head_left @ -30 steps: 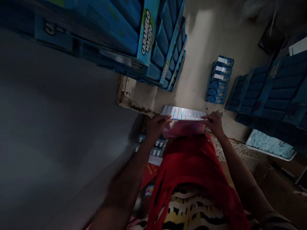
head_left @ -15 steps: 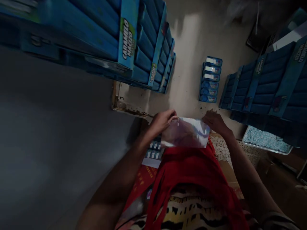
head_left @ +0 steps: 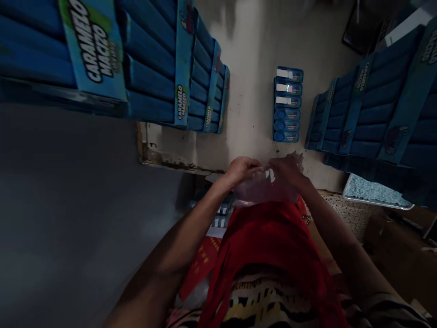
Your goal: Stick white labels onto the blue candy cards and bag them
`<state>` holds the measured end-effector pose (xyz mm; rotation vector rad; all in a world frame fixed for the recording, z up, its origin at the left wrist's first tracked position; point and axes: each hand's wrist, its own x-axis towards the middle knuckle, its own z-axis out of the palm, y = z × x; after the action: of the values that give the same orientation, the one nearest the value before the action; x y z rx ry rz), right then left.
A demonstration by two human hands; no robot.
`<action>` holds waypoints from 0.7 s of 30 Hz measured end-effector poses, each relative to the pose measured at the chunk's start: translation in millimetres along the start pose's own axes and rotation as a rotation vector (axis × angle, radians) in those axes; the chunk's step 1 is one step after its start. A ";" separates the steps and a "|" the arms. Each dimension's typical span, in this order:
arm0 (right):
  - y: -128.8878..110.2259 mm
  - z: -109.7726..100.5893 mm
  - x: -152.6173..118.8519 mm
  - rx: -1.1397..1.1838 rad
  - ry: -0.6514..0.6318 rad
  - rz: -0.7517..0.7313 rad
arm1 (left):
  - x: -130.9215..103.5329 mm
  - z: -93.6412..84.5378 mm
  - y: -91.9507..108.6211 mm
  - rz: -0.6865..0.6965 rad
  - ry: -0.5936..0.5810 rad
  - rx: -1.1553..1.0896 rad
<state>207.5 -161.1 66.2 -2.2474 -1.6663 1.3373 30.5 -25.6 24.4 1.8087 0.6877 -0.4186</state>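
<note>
A clear plastic bag [head_left: 262, 191] hangs in front of my red apron [head_left: 262, 232], near the table's front edge. My left hand [head_left: 244, 169] pinches its upper edge at the left. Close by, my right hand [head_left: 287, 171] is closed on the same edge, the fingertips of both hands only a little apart. Crinkled clear plastic [head_left: 297, 159] sticks out beyond the right knuckles. Past the hands, a short row of blue packs [head_left: 287, 114] lies on the table [head_left: 246, 91]; some bear white labels, others show round blue ends.
Tall stacks of blue Caramelo Macizo boxes [head_left: 150, 68] rise at the left, and more blue boxes [head_left: 365, 109] stand at the right. A tray [head_left: 375, 190] of pale blue and white pieces sits low at the right. Brown cartons [head_left: 389, 246] are beneath it.
My right hand has moved left toward my left hand, and the bag's top edge, stretched flat before, is now gathered between them. The view has shifted slightly.
</note>
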 end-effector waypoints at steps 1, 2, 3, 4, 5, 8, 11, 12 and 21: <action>9.8 -2.1 -6.2 0.002 0.019 0.008 | 4.3 0.9 -0.1 -0.022 0.012 -0.031; 20.5 -3.0 -12.1 0.007 0.042 0.021 | 7.6 0.6 -1.3 -0.043 0.025 -0.058; 31.7 -2.5 -17.6 0.023 0.069 0.039 | 9.6 -0.9 -3.8 -0.061 0.038 -0.081; 43.0 -1.0 -22.5 0.050 0.097 0.069 | 10.5 -3.6 -7.8 -0.083 0.058 -0.096; 53.9 1.4 -26.7 0.079 0.129 0.116 | 10.2 -7.4 -13.2 -0.109 0.086 -0.093; 80.9 9.0 -36.0 0.166 0.255 0.277 | 5.1 -19.7 -32.6 -0.193 0.166 -0.060; 91.4 11.1 -40.6 0.334 0.350 0.278 | 1.4 -21.8 -39.7 -0.183 0.215 -0.136; 90.6 9.9 -41.0 0.401 0.342 0.223 | 1.9 -19.2 -37.0 -0.134 0.257 -0.157; 80.0 -5.1 -40.1 0.693 0.239 0.123 | 13.2 0.0 -15.5 -0.066 0.038 -0.158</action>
<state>269.6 -224.5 54.2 -1.9918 -0.8191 1.3269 30.8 -18.7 5.3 1.6517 0.7868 -0.3647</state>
